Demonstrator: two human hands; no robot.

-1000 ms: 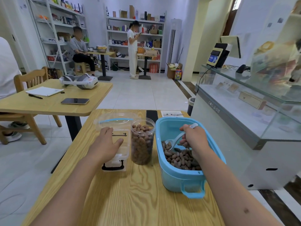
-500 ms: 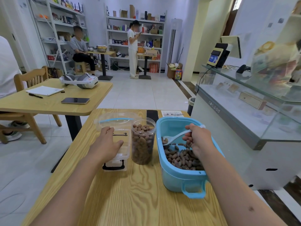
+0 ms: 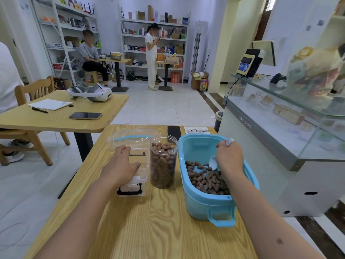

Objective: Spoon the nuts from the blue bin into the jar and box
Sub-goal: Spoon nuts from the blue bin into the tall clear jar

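The blue bin [image 3: 197, 146] stands at the right of the wooden table [image 3: 158, 221], with brown nuts [image 3: 205, 179] heaped in its near half. My right hand [image 3: 228, 157] is inside the bin and grips a pale spoon [image 3: 213, 162], whose bowl points down at the nuts. A clear jar [image 3: 163, 163], nearly full of nuts, stands just left of the bin. Left of the jar lies a clear box [image 3: 139, 169] with a black latch and its lid hinged open behind. My left hand [image 3: 121, 165] rests on the box's left side, fingers over its rim.
A black phone [image 3: 174, 132] and a paper slip [image 3: 196, 129] lie at the table's far edge. A glass counter [image 3: 280, 128] runs close along the right. Another table [image 3: 56, 118] with a headset, phone and notebook stands to the left. Two people are far back by shelves.
My right hand has turned the spoon from level, bowl toward the jar, to bowl down at the nuts nearer the hand. My left hand stays on the box.
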